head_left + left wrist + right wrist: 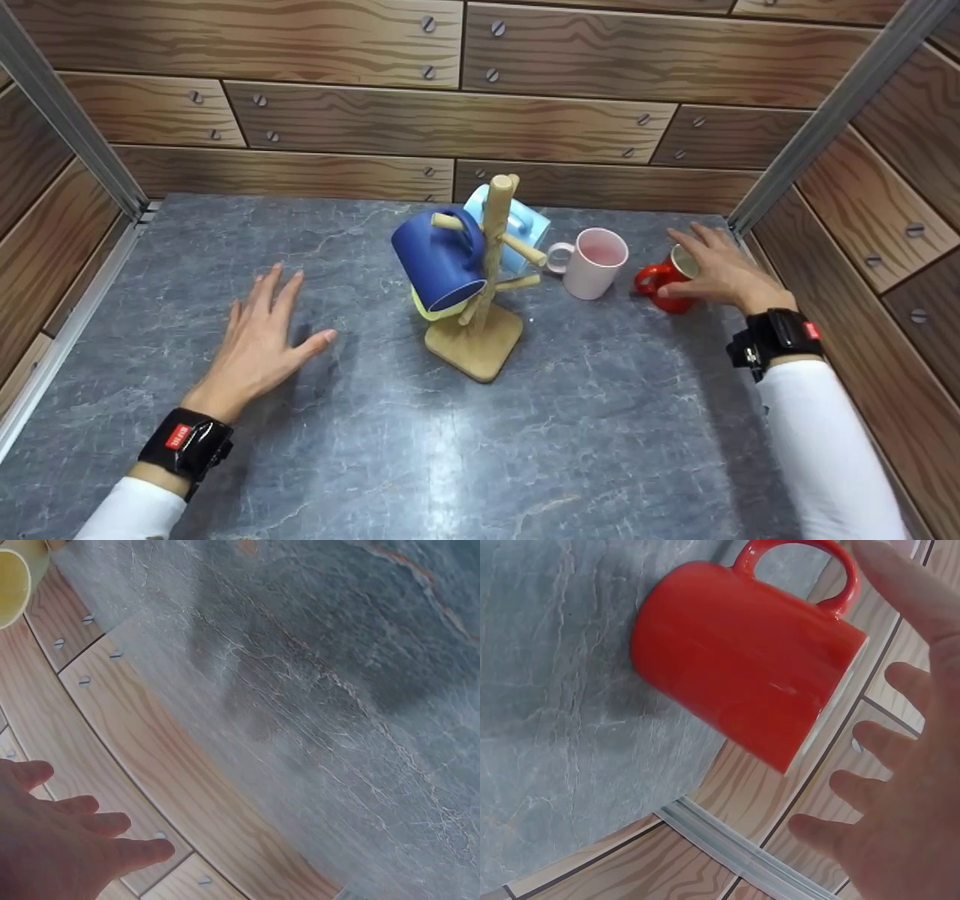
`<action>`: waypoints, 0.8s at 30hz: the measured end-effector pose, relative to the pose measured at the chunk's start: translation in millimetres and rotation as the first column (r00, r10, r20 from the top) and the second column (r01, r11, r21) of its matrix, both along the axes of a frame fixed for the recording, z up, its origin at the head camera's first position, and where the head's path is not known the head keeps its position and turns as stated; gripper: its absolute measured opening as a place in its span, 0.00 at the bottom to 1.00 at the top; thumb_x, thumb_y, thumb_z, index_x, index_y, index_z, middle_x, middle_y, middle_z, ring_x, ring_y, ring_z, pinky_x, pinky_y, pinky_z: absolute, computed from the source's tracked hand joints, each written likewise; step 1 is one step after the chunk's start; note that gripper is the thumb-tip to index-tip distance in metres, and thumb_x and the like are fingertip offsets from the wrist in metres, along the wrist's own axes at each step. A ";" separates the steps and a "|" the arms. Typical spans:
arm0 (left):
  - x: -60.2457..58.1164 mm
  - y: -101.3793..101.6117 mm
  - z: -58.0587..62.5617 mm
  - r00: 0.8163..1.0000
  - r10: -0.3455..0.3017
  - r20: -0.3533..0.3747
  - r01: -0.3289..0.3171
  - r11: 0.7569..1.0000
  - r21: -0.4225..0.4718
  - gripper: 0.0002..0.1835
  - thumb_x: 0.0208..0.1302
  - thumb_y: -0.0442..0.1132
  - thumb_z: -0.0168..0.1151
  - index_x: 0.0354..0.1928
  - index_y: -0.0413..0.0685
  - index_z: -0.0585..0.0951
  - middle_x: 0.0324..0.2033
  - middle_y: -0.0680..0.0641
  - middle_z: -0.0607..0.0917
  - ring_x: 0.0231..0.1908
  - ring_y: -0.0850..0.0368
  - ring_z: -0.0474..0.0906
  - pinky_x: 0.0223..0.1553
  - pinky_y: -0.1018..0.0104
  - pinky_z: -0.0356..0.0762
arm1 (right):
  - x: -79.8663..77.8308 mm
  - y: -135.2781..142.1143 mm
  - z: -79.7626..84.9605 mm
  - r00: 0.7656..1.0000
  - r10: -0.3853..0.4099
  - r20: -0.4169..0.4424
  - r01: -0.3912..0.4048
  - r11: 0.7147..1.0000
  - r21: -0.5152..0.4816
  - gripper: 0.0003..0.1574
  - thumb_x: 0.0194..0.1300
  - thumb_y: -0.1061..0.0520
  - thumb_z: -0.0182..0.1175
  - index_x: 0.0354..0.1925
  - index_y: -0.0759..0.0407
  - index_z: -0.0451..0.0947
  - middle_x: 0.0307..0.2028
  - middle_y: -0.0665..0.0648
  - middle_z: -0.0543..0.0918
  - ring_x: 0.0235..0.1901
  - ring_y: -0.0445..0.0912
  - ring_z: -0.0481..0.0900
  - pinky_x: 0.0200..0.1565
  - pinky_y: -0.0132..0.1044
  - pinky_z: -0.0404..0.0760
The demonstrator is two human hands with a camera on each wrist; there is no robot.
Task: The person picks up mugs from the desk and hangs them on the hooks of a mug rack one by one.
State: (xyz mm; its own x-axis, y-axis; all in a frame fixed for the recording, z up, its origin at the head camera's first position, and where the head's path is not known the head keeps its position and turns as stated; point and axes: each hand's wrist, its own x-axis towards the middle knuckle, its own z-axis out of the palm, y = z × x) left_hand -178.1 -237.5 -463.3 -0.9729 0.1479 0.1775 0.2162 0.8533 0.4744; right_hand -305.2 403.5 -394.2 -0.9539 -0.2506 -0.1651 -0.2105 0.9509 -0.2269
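A red mug (735,664) stands upright at the right of the grey tabletop, its handle toward the left. Just over its rim hovers my right hand (724,270), fingers spread and thumb near the handle; in the right wrist view a gap shows between fingers and mug. My left hand (255,341) is held above the tabletop at the left, fingers spread, with nothing in it. Between the hands stands a wooden mug tree (487,300). On its pegs hang a blue mug (439,259), a light blue mug (529,225) and a yellow mug (13,585), mostly hidden behind the blue one.
A pink mug (592,266) stands upright between the mug tree and the red mug, handle to the left. Wood-patterned panels (337,120) wall the grey tabletop (375,450) at the back and sides, with metal posts (817,112) at the corners.
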 end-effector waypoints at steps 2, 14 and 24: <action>0.4 -0.2 -0.6 1.000 0.001 0.000 -0.001 1.000 -0.001 0.55 0.66 0.70 0.61 0.82 0.44 0.54 0.81 0.32 0.46 0.77 0.25 0.41 0.69 0.20 0.36 | -2.5 0.3 0.3 1.000 -0.007 0.028 0.006 1.000 0.018 0.71 0.57 0.29 0.73 0.83 0.55 0.48 0.79 0.76 0.42 0.74 0.81 0.35 0.65 0.84 0.42; 2.2 -1.3 0.6 1.000 0.023 0.009 -0.023 1.000 0.001 0.57 0.65 0.72 0.60 0.83 0.46 0.52 0.80 0.32 0.45 0.78 0.27 0.39 0.71 0.22 0.38 | -13.2 2.6 -7.6 0.997 -0.039 0.069 0.038 0.999 0.014 0.72 0.57 0.32 0.75 0.83 0.55 0.47 0.78 0.79 0.41 0.73 0.82 0.35 0.64 0.84 0.44; 3.7 -2.8 -0.2 0.999 0.037 -0.007 -0.037 0.999 -0.007 0.57 0.65 0.72 0.61 0.82 0.43 0.53 0.79 0.29 0.47 0.77 0.25 0.42 0.71 0.23 0.41 | -15.7 4.7 -15.7 0.994 -0.052 0.093 0.054 0.998 -0.027 0.67 0.60 0.38 0.75 0.81 0.59 0.50 0.75 0.83 0.43 0.72 0.82 0.43 0.66 0.81 0.50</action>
State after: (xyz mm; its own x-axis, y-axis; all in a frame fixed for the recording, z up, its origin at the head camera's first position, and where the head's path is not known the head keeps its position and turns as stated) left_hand -174.4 -240.2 -463.5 -0.9767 0.1129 0.1827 0.1873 0.8644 0.4667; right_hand -320.9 408.2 -409.8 -0.9469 -0.2062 -0.2468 -0.1368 0.9528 -0.2709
